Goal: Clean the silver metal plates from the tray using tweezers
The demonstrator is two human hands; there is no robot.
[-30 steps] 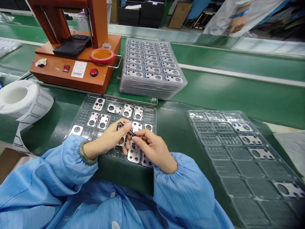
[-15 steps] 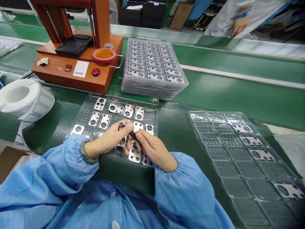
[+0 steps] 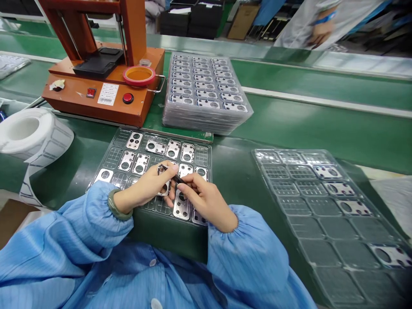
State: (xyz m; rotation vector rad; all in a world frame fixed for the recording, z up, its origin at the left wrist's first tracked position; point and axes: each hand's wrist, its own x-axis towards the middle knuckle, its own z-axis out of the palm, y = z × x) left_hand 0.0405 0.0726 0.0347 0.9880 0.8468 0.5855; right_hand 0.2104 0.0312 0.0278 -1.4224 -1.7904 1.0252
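Over the near edge of the green worktop point(image 3: 234, 176), the left hand point(image 3: 151, 182) and right hand point(image 3: 209, 197) hold a small dark part point(image 3: 177, 179) between their fingers. Beneath them lies a clear plastic tray point(image 3: 111, 159) partly filled with silver rectangular metal plates point(image 3: 156, 147). A second clear tray point(image 3: 337, 227) lies toward the right edge. Behind stand an orange metal press point(image 3: 96, 101) and stacked clear trays point(image 3: 206, 118); a white label roll point(image 3: 45, 128) sits toward the left edge.

Middle tray point(image 3: 202, 155) before tray stack point(image 3: 206, 118), left of side tray point(image 3: 338, 227) with apparently 4 plates point(image 3: 327, 172).
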